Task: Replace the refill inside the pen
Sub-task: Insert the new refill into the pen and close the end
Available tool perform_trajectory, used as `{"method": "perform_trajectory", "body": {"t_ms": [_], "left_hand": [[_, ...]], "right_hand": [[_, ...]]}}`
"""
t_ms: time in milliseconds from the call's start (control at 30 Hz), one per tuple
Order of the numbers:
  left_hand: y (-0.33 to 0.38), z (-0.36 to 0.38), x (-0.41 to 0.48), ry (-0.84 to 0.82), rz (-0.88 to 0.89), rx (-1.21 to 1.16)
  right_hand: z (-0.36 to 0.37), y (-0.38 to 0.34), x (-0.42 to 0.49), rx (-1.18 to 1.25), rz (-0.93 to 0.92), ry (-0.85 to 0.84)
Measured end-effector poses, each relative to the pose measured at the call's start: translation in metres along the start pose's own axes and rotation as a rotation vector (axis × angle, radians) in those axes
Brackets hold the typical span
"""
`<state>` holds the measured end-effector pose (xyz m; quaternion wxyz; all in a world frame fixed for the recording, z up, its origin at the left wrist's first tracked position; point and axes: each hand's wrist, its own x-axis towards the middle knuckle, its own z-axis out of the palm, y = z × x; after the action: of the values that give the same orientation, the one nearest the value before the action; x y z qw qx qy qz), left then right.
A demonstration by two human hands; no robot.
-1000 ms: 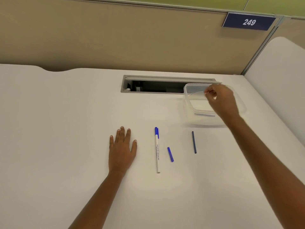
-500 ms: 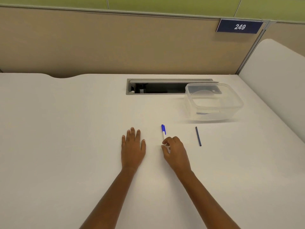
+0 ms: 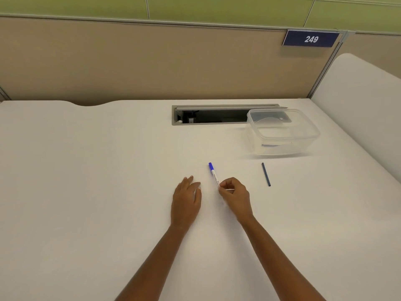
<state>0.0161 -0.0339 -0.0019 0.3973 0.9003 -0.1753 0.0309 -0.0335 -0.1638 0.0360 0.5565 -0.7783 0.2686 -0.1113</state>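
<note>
White pen (image 3: 213,174) barrel pinched at frame centre, refill swap under way.

Right hand (image 3: 235,197) has its grip closed on the lower end of the pen, whose blue cap points toward the upper frame; left hand (image 3: 186,202) lies flat and spread on the worktop (image 3: 86,170), holding nothing. A dark refill (image 3: 266,174) lies apart to the right, below the clear plastic box (image 3: 282,132). Best bring the left hand in to steady the barrel, then pull the end straight along the axis so nothing bends.
</note>
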Motion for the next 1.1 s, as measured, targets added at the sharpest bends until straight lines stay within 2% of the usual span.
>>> {"method": "perform_trajectory", "body": {"t_ms": [133, 233, 333, 467, 533, 600, 733, 833, 967, 1100], "left_hand": [[0.012, -0.003, -0.004, 0.017, -0.054, -0.287], [0.028, -0.008, -0.007, -0.074, -0.164, -0.531], [0.038, -0.004, -0.006, -0.101, -0.293, -0.712], [0.048, -0.005, -0.004, -0.098, -0.495, -1.083], [0.051, -0.005, -0.004, -0.094, -0.527, -1.139], [0.053, -0.006, -0.005, -0.079, -0.567, -1.197], [0.053, -0.011, -0.003, -0.025, -0.642, -1.333], [0.051, -0.015, -0.002, -0.047, -0.678, -1.421], [0.052, -0.02, -0.002, -0.075, -0.768, -1.536], [0.054, -0.023, -0.001, -0.097, -0.823, -1.599]], "right_hand": [[0.005, -0.007, -0.003, 0.284, 0.087, -0.041], [0.005, -0.012, -0.005, 0.395, 0.066, -0.097], [-0.001, -0.014, -0.005, 0.398, 0.013, -0.154], [-0.016, -0.018, -0.004, 0.342, -0.053, -0.303], [-0.024, -0.02, -0.002, 0.289, -0.065, -0.351], [-0.032, -0.019, 0.004, 0.198, -0.08, -0.294], [-0.057, 0.001, 0.029, -0.263, -0.129, 0.08], [-0.076, 0.023, 0.046, -0.552, -0.101, 0.226], [-0.085, 0.028, 0.054, -0.713, 0.02, 0.229], [-0.087, 0.026, 0.059, -0.774, -0.001, 0.21]]}}
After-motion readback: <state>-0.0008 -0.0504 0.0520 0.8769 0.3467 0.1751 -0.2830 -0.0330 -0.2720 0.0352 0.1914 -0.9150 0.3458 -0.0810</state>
